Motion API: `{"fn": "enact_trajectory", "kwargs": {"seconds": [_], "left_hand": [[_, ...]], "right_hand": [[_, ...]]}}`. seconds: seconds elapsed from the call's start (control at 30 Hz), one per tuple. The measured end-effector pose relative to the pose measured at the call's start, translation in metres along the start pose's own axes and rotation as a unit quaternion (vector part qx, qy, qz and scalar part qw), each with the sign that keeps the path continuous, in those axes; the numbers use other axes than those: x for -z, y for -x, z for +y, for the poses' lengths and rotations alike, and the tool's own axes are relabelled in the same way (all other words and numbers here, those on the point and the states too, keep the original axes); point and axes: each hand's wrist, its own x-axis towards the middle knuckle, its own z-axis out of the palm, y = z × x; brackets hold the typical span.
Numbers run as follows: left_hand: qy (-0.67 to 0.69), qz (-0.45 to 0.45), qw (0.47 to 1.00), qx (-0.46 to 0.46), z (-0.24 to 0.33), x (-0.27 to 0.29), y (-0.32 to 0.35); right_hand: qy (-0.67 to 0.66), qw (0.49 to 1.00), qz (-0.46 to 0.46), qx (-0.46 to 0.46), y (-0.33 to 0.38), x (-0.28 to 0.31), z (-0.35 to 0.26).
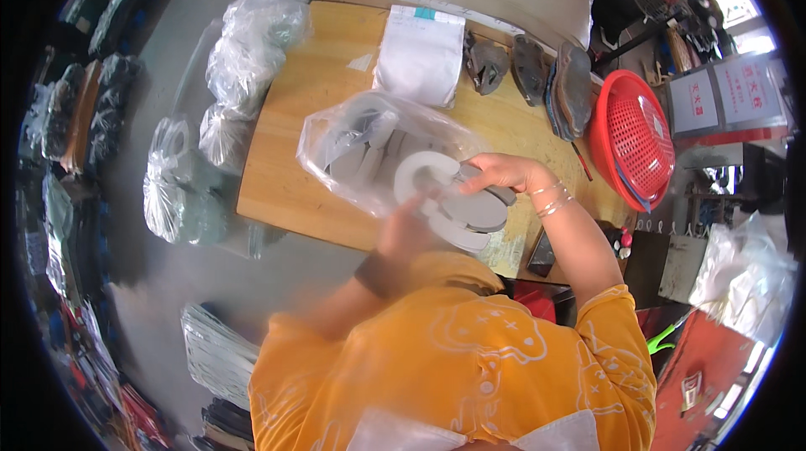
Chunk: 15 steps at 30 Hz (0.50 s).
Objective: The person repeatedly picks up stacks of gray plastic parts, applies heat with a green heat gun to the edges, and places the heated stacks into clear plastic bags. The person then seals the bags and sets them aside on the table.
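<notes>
Showing through clear film, the pale pieces [361, 164] inside the plastic bag [342, 199] are lying partly veiled, their outlines hard to make out. The left hand [403, 231] is appearing blurred, so how far its fingers are spreading cannot be told; they are meeting or nearly meeting the white C-shaped piece [410, 176], contact being uncertain. The right hand [505, 172] is pinching fanned grey and white curved pieces [475, 213] between thumb and fingers, covering their upper ends. These pieces are hanging over the wooden table [281, 128], just right of the bag.
</notes>
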Motion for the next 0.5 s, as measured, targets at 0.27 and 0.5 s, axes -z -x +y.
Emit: {"fn": "enact_trajectory", "kwargs": {"seconds": [0.27, 0.5], "left_hand": [[0.338, 0.224, 0.912, 0.063, -0.016, 0.009, -0.013], [0.161, 0.153, 0.972, -0.079, -0.051, 0.032, -0.034]], "right_hand": [[-0.135, 0.991, 0.023, -0.004, -0.077, 0.052, 0.031], [-0.019, 0.98, 0.154, 0.121, -0.13, 0.07, 0.016]]}}
